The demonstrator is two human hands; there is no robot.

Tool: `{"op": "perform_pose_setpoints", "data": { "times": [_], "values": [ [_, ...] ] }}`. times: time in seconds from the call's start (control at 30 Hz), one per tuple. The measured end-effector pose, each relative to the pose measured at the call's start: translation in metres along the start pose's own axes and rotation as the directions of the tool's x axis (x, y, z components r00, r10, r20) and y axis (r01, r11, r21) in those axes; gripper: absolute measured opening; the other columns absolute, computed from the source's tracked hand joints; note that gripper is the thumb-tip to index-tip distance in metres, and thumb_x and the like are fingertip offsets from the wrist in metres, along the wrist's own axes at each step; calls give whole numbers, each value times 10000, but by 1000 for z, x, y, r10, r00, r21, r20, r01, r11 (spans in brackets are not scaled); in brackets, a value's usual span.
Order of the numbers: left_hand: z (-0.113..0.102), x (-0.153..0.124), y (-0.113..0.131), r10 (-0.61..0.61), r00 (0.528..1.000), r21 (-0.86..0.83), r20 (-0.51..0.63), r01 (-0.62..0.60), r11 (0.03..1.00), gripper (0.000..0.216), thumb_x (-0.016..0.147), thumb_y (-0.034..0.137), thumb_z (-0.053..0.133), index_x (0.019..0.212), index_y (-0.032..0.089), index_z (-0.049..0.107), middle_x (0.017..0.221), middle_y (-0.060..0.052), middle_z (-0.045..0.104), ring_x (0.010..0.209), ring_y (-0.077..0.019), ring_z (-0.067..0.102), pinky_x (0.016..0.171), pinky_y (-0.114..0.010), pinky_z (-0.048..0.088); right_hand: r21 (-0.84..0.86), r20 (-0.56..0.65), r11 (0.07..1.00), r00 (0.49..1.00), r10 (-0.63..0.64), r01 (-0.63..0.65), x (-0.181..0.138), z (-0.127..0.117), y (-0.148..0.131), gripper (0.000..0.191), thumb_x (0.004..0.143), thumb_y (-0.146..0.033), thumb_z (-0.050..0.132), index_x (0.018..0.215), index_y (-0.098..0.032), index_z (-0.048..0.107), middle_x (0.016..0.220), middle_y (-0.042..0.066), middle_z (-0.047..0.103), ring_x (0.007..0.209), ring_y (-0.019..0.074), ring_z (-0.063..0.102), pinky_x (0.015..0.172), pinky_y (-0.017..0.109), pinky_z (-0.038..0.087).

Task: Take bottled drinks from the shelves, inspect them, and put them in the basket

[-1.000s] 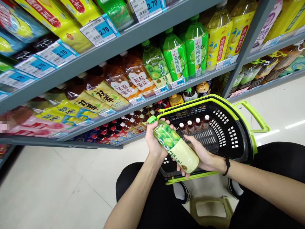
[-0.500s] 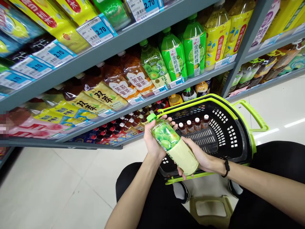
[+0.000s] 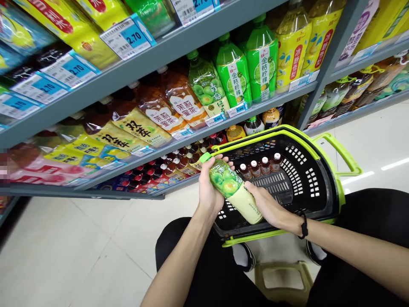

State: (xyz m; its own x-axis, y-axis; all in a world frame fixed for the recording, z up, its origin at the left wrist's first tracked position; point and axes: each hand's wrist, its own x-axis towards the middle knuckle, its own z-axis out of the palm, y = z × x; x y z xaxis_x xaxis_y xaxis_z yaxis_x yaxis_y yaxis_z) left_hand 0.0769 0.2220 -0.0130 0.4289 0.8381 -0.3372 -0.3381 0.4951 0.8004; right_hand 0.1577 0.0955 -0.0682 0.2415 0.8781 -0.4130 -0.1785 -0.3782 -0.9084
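Observation:
Both my hands hold one green-capped bottle [image 3: 233, 189] with green plums on its label, tilted with the cap up and to the left. My left hand [image 3: 209, 192] wraps round the upper part near the cap. My right hand [image 3: 266, 207] grips the pale lower end from the right. The bottle hangs over the near edge of a black shopping basket [image 3: 306, 183] with lime-green rim and handle. Several small brown bottles with white caps [image 3: 260, 166] stand in a row inside the basket.
Grey shelves [image 3: 191, 42] run across the top, packed with drink bottles and blue price tags. A matching plum bottle [image 3: 206, 85] stands on the middle shelf. Small dark bottles [image 3: 166, 168] fill the bottom shelf. My knees in black trousers flank a low stool [image 3: 283, 281] on the pale tiled floor.
The bottle has turned in my hands and moved slightly up and right. My right hand has shifted from underneath the base to gripping its side.

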Motion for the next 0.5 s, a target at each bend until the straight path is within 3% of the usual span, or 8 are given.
{"op": "perform_pose_setpoints", "data": {
  "times": [0.1, 0.27, 0.4, 0.5],
  "values": [
    [0, 0, 1, -8, 1000, -6, -24, 8, 1000, 275, 780, 390, 748, 910, 148, 739, 870, -35, 749, 799, -183, 737, 868, -333, 597, -211, -66, 974, 993, -93, 78, -4, -3, -6, 632, 1021, -685, 260, 734, -201, 549, 734, 41, 625, 722, 192, 543, 691, 325, 401],
    [-1, 0, 3, -16, 1000, -63, -5, 15, 998, 253, 760, 356, 731, 889, 137, 733, 843, -26, 730, 763, -169, 718, 833, -313, 596, -322, -81, 935, 979, -187, 152, -5, -6, -6, 578, 1032, -662, 264, 777, -214, 525, 806, 50, 638, 771, 204, 551, 730, 333, 374],
    [-3, 1, 4, -22, 999, -109, 33, 26, 994, 236, 763, 348, 718, 884, 146, 714, 825, -13, 706, 723, -153, 694, 784, -294, 593, -283, -51, 939, 974, -220, 197, -2, -7, -1, 538, 1034, -633, 292, 756, -222, 500, 749, 22, 599, 738, 193, 528, 716, 327, 361],
    [-4, 1, 8, -35, 998, -145, 54, 42, 988, 242, 770, 351, 701, 888, 140, 699, 821, -14, 691, 710, -146, 680, 752, -283, 589, -75, -42, 985, 987, -158, 155, 3, -7, -1, 520, 1023, -602, 346, 709, -220, 507, 679, 5, 582, 685, 183, 516, 673, 315, 369]
  ]
}}
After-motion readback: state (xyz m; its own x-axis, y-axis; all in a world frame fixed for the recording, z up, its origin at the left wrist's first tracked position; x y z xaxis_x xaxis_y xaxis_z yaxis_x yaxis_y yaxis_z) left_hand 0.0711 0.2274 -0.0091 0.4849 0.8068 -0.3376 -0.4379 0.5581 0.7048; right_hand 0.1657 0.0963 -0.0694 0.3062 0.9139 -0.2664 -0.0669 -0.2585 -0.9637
